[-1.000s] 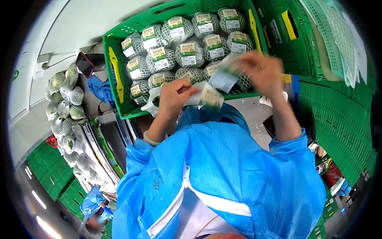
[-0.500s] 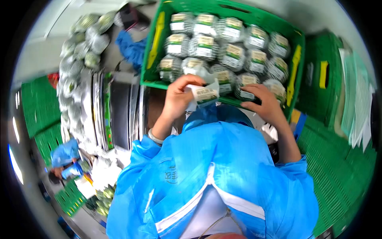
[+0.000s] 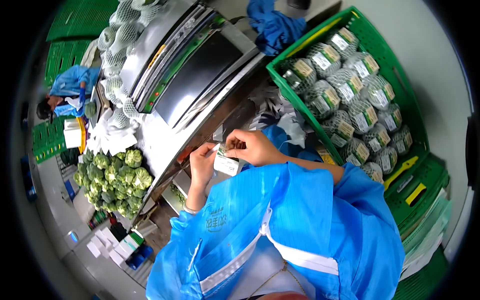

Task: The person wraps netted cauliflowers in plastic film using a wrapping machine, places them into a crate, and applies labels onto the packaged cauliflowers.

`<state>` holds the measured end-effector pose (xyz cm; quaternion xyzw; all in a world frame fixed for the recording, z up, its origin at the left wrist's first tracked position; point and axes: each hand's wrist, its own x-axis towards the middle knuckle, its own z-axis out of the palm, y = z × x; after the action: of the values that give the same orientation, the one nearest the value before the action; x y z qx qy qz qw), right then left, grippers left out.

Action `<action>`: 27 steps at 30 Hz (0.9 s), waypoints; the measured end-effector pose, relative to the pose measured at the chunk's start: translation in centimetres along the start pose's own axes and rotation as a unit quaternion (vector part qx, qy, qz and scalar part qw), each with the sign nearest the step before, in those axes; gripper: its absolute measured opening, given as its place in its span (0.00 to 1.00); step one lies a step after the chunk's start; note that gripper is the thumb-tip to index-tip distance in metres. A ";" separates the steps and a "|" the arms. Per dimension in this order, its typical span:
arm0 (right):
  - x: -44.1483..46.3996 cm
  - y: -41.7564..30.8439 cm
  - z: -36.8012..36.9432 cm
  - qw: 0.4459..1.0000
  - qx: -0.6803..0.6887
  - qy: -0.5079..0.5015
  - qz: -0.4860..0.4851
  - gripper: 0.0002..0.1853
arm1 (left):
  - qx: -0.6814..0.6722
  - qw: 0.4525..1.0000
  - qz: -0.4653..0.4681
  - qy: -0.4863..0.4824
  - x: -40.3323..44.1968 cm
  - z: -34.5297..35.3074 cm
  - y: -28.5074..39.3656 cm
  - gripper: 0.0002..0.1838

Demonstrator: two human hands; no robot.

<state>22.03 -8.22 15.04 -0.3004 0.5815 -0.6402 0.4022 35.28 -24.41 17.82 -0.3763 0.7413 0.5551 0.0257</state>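
Close in front of the blue jacket, my left hand (image 3: 202,165) pinches the left edge of a small white and green label (image 3: 226,164). The fingers of my right hand (image 3: 250,147) are closed on the label's upper right part, and the two hands nearly touch. To the right, a green crate (image 3: 303,111) holds several net-wrapped vegetables (image 3: 348,90), each with a similar label. Neither hand touches the crate.
A metal machine with a dark flat panel (image 3: 200,75) stands on the table at the upper left. Beyond it are net-wrapped vegetables (image 3: 114,60), a broccoli pile (image 3: 117,180) and a co-worker in blue (image 3: 75,82). Blue cloth (image 3: 274,25) lies at the top.
The view has swung left, so the crate now appears at the right. My right hand has left the crate and come to the label in my left hand.
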 end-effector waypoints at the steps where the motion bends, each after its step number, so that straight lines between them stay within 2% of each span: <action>1: 0.9 0.8 0.6 1.000 0.004 -0.013 0.010 0.14 | -0.008 0.999 0.029 0.023 0.1 -0.2 -0.2 0.03; 2: 1.9 1.9 1.0 0.999 0.009 -0.025 0.021 0.15 | -0.016 0.997 0.057 0.047 0.4 -0.3 -0.3 0.04; 3: 2.7 3.0 1.4 0.999 0.012 -0.038 0.033 0.16 | -0.040 0.994 0.095 0.030 1.3 -0.5 -0.4 0.05; 4: 3.5 3.9 1.8 0.991 0.110 -0.032 0.066 0.19 | -0.065 0.989 0.133 0.014 2.6 -0.7 -0.3 0.07; 5: 4.0 4.6 1.6 0.991 0.109 -0.024 0.077 0.18 | -0.027 0.983 0.179 -0.009 3.7 -1.0 0.4 0.09; 6: 4.5 4.5 1.0 0.990 0.107 -0.014 0.086 0.18 | -0.044 0.978 0.201 -0.018 5.1 -0.9 0.6 0.10; 8: 5.8 3.5 -0.7 0.998 0.055 0.021 0.026 0.15 | -0.118 0.970 0.200 -0.070 7.9 -0.7 0.7 0.12; 10: 6.6 2.8 -2.2 0.995 0.051 0.058 0.066 0.14 | -0.232 0.965 0.101 -0.075 9.3 0.5 2.6 0.14; 14: 7.3 3.3 -3.8 0.991 -0.052 0.110 0.058 0.11 | -0.150 0.983 0.045 -0.097 12.7 1.3 0.6 0.12; 16: 7.8 3.8 -3.8 0.983 -0.045 0.168 0.052 0.10 | -0.118 0.990 0.002 -0.079 13.7 1.9 -1.4 0.04; 19: 9.6 7.9 -4.0 0.967 -0.015 0.248 0.058 0.10 | 0.042 0.997 0.000 -0.058 15.0 1.9 -2.5 0.06; 20: 10.6 9.6 -4.5 0.958 0.013 0.279 0.071 0.10 | 0.097 0.993 0.057 -0.026 15.2 1.9 -1.7 0.06; 22: 13.4 13.8 -5.5 0.930 0.031 0.358 0.083 0.10 | 0.224 0.934 0.268 0.068 16.6 1.8 0.9 0.07; 24: 15.8 17.0 -6.3 0.906 -0.031 0.411 0.092 0.13 | 0.179 0.947 0.263 0.048 18.2 2.1 3.4 0.10; 25: 16.9 17.2 -6.6 0.895 -0.086 0.409 0.156 0.15 | 0.185 0.931 0.315 0.025 19.5 2.7 4.6 0.09; 26: 16.7 17.3 -6.8 0.896 -0.081 0.392 0.194 0.18 | 0.191 0.911 0.365 0.003 20.9 3.4 6.1 0.08; 27: 16.6 17.0 -6.8 0.894 -0.138 0.377 0.199 0.19 | 0.171 0.906 0.387 -0.033 22.3 4.5 7.9 0.07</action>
<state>10.86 -19.16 -4.10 0.0328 0.8197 -0.5251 0.2265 12.96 -31.59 12.32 -0.0314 0.9111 0.3979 -0.1025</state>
